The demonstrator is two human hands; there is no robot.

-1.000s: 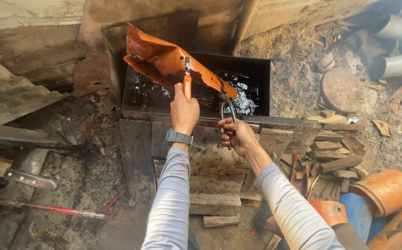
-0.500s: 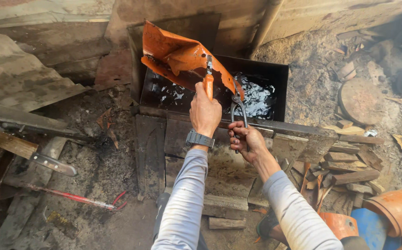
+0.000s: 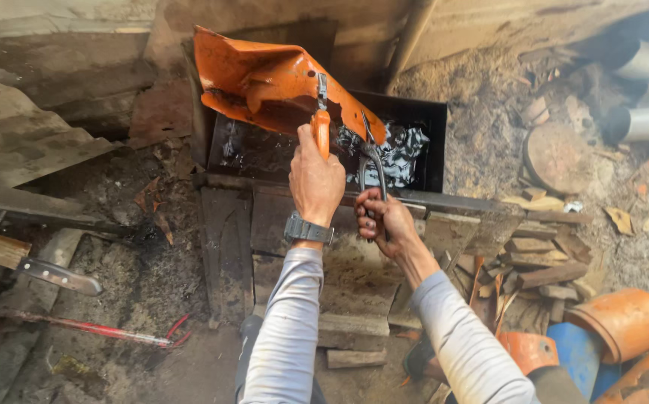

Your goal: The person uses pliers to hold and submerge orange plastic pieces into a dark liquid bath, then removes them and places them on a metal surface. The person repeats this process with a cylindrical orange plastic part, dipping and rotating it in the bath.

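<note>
My left hand (image 3: pixel 315 179), with a watch on the wrist, grips orange-handled pliers (image 3: pixel 321 123) that clamp a large bent piece of orange plastic (image 3: pixel 264 82). My right hand (image 3: pixel 383 218) grips dark metal tongs (image 3: pixel 373 168) whose jaws pinch the plastic's right edge. The plastic hangs tilted over a black metal box (image 3: pixel 414 127) that holds dark, shiny molten material (image 3: pixel 403 150).
A flat metal plate (image 3: pixel 264 224) lies before the box. Small wood blocks (image 3: pixel 541 262) are piled at right. Orange and blue plastic pieces (image 3: pixel 623 322) sit at lower right, grey pipes (image 3: pixel 646 120) at upper right. A knife (image 3: pixel 55 275) and red-handled tool (image 3: pixel 107 331) lie at left.
The orange plastic, held by both tools, has stayed over the box while the view shifted; both hands keep their grip with little movement.
</note>
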